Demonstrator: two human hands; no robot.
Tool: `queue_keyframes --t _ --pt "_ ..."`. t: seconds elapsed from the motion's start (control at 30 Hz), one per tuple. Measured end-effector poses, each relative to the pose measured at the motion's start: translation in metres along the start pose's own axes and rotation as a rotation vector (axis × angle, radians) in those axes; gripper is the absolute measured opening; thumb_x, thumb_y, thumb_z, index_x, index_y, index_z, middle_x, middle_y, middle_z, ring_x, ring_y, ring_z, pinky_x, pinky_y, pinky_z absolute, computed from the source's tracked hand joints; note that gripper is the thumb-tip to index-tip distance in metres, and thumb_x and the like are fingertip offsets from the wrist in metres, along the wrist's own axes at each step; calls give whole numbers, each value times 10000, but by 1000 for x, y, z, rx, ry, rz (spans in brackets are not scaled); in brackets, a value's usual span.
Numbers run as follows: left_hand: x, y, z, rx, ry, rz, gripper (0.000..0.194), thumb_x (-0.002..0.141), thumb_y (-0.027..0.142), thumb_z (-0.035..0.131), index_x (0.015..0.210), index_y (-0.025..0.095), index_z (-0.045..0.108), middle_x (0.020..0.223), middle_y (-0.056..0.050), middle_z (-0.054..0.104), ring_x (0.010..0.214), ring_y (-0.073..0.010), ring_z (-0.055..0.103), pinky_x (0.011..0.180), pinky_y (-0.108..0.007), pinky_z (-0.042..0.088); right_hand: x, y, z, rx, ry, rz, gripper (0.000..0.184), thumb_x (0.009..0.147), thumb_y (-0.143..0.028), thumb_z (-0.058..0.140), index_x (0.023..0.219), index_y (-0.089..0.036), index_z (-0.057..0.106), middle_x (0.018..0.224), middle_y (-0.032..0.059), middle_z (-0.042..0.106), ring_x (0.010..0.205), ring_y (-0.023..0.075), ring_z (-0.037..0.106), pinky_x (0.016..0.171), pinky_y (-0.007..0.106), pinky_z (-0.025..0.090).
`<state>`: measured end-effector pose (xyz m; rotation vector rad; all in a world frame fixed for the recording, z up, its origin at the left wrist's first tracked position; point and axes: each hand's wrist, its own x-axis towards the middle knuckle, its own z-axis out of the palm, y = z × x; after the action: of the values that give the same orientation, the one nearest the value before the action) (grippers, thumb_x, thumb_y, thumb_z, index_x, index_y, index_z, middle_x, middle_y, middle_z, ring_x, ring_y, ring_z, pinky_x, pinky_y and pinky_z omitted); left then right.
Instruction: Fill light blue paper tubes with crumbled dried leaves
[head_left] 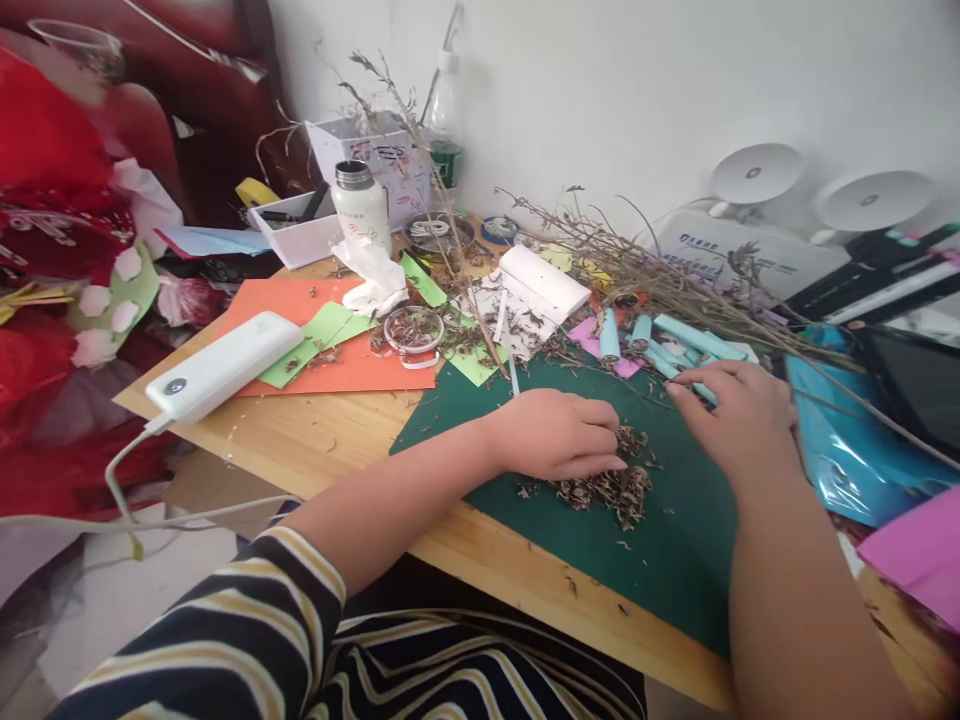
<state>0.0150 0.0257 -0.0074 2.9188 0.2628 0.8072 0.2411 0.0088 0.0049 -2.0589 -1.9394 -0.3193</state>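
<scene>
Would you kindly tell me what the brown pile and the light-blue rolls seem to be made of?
Brown pile: apparently dried plant matter, dull, crumpled and flaky.
Light-blue rolls: probably paper, matte and tubular, though thin plastic isn't ruled out.

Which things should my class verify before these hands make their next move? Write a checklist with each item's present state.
1. Left hand at the pile of dry plant bits: ok, its fingers are down at the pile.
2. Pile lying within the green sheet: ok, it sits away from the edges.
3. Right hand free of the light-blue tubes: cannot tell; it is right by them, and its fingertips are partly hidden.
4. Wooden table free of loose bits: not ok, crumbs lie along its bare front edge.
5. White bottle capped: not ok, its mouth is open.
</scene>
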Motion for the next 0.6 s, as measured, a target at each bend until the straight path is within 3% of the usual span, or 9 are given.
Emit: queue_keyframes --t 0.13,0.2,0.33,0.43,0.6 --pt "-2 0 5 31 -1 -10 436 861 403 273 592 181 535 698 -27 586 589 -121 531 514 -278 337 31 -50 -1 112 -110 -399 231 783 -336 420 828 -190 593 904 81 584 863 242 513 742 368 374" --pt "-2 1 5 34 -10 -3 447 853 410 282 549 185 521 642 -20 576 570 -123 531 498 -290 329 49 -82 -3 129 -198 -511 230 786 -325 418 881 -192 581 926 70 585 853 227 515 695 331 382" --pt "-2 5 5 9 -55 51 407 836 393 322 562 207 559 671 -20 610 596 -136 549 496 -301 349 78 -146 1 105 -365 -591 286 784 -369 417 966 -198 558 850 52 601 753 183 537 587 272 365" --pt "-1 5 8 5 -78 147 325 819 345 348 682 247 627 786 -22 648 715 -161 572 588 -312 408 89 -182 15 -21 -480 -633 382 765 -458 425 1052 -225 521 896 58 615 780 196 551 531 260 345" --pt "2 0 11 32 -95 316 290 787 288 378 776 255 666 947 -10 646 899 -210 555 809 -345 404 97 -205 36 -139 -499 -644 360 682 -483 530 902 -205 593 914 101 624 797 261 561 513 285 345"
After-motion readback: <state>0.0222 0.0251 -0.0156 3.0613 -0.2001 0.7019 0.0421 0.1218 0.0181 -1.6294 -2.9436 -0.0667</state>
